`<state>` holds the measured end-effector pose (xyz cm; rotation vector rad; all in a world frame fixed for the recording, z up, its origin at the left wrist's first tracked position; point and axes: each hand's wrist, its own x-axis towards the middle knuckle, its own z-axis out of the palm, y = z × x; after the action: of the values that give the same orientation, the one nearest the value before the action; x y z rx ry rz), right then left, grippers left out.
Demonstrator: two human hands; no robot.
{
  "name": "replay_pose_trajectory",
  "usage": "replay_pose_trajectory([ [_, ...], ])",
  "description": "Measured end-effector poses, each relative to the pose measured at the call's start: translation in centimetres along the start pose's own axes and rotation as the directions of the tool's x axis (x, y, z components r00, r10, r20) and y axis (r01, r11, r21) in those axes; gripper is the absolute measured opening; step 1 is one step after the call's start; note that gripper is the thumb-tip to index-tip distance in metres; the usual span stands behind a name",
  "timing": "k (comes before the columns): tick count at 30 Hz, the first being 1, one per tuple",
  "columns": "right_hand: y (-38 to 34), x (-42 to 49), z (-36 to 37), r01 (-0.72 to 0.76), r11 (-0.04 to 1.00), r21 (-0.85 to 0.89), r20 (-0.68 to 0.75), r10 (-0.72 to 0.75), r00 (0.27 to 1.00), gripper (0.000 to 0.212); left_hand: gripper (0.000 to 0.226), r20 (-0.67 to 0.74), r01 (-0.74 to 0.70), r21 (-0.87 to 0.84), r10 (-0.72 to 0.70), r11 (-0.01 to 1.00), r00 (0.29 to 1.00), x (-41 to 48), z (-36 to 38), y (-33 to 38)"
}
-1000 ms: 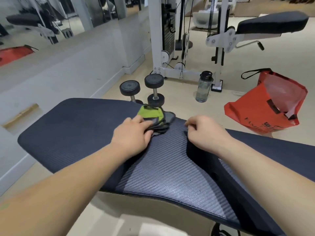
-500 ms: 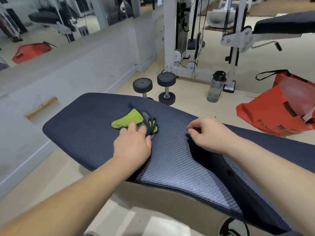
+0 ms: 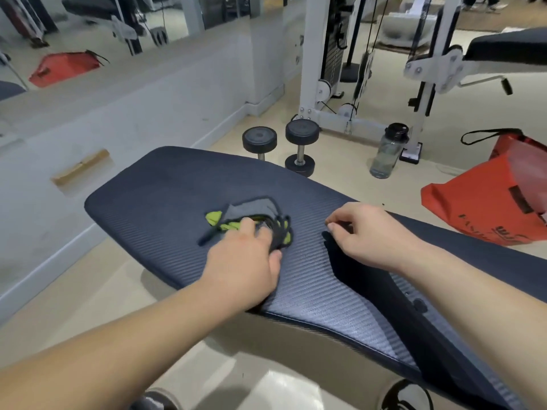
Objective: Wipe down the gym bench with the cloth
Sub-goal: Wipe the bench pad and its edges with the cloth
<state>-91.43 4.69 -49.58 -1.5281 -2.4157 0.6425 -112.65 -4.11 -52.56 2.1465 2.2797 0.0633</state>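
My left hand (image 3: 245, 261) grips bunched grey-green cloth (image 3: 251, 210), pressing it onto middle of bench (image 3: 148, 196) pad. My right hand (image 3: 370, 235) near, fingers curled, tips on pad, holding nothing.

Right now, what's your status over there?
Left hand holds cloth on bench. Right hand curled, resting on bench. Dumbbells, bottle on floor beyond, out of the way.

Both bare forearms reach across the gym bench (image 3: 165, 184). The left hand (image 3: 245, 261), palm down mid-bench, curls its fingers into the cloth (image 3: 251, 207); the right hand (image 3: 370, 235) rests on the bench, loosely fisted, just beside.
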Motion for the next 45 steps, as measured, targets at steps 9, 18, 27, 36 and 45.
replay_pose_trajectory([
  [9, 2.4, -2.0, -1.4, -0.068, 0.997, 0.047, -0.047, 0.070, 0.996, 0.031, 0.044, 0.044, -0.038, -0.081, 0.042, 0.996, 0.998, 4.6, -0.1, 2.7],
  [18, 9.6, -6.2, -4.7, -0.292, 0.954, 0.071, -0.146, 0.300, 0.943, 0.036, 0.045, 0.029, -0.263, -0.160, 0.271, 0.951, 0.962, 5.5, 0.4, 9.8],
  [27, 13.6, -6.9, -6.0, -0.437, 0.898, -0.055, -0.002, 0.438, 0.899, 0.047, 0.048, 0.105, -0.161, -0.110, 0.172, 0.981, 0.979, 6.4, 0.5, 13.5],
  [36, 15.0, -7.3, -6.4, -0.421, 0.907, 0.006, 0.047, 0.420, 0.906, 0.055, 0.045, 0.052, -0.171, -0.135, 0.179, 0.976, 0.982, 9.1, 1.2, 19.3],
  [45, 15.3, -7.3, -6.2, -0.399, 0.917, 0.021, 0.033, 0.398, 0.917, 0.053, 0.047, 0.079, -0.341, -0.081, 0.347, 0.936, 0.934, 7.8, 0.7, 18.7],
])
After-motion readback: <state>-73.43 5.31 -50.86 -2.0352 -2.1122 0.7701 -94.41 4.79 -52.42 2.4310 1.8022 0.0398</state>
